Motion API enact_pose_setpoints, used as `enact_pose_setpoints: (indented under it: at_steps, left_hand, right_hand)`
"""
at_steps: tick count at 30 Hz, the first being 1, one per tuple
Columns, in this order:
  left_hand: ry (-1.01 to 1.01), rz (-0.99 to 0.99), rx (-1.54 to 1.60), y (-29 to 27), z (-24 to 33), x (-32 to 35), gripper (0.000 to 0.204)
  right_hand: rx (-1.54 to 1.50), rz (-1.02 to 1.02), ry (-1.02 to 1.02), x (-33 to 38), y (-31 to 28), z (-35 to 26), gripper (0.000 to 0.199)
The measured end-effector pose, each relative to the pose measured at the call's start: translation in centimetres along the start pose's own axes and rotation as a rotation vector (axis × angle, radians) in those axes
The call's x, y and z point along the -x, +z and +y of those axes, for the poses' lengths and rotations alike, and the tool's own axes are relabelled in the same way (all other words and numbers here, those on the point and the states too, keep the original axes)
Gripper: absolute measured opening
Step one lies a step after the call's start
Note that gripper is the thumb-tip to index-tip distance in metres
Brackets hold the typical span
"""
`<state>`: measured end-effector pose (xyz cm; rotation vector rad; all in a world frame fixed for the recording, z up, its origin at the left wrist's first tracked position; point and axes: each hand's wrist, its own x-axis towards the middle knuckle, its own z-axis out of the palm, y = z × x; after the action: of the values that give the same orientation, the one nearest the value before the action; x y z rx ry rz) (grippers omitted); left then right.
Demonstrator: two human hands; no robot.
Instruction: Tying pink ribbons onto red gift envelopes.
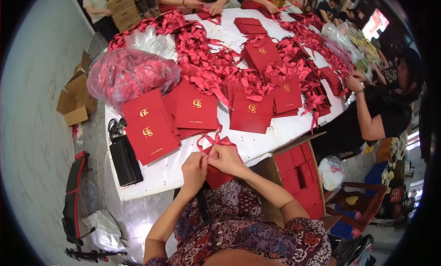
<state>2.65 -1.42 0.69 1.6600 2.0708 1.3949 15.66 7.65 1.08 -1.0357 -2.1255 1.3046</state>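
A small red paper bag [217,177] is in front of me at the table's near edge, with a red ribbon [212,138] looping up from its top. My left hand [195,172] and my right hand [224,159] meet over the bag, both with fingers pinched together at the ribbon. The exact spot they grip is hidden by the fingers. Just beyond lie stacks of flat red bags with gold print: one stack [151,132] to the left, another [196,107] behind my hands, and a third [251,112] to the right.
Loose red ribbons [197,54] heap across the white table [161,177]. A clear plastic sack [133,75] and a black case [125,161] are on the left. An open carton of red bags [298,174] stands at my right. Other people work around the far and right sides.
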Motion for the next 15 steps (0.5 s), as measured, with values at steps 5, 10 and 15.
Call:
enact_pose_setpoints:
  at_steps: [5, 10, 15]
  left_hand:
    - [-0.309, -0.123, 0.254, -0.6, -0.3, -0.7, 0.008]
    - [-0.322, -0.186, 0.238, -0.9, -0.2, -1.2, 0.01]
    - [-0.297, -0.264, 0.202, -1.3, -1.3, -1.9, 0.012]
  right_hand:
    - [0.285, 0.222, -0.326, 0.6, 1.3, -0.4, 0.018]
    - [0.12, 0.048, -0.234, 0.1, -0.2, -0.2, 0.015]
    - [-0.054, -0.04, -0.18, -0.9, -2.1, -1.1, 0.014]
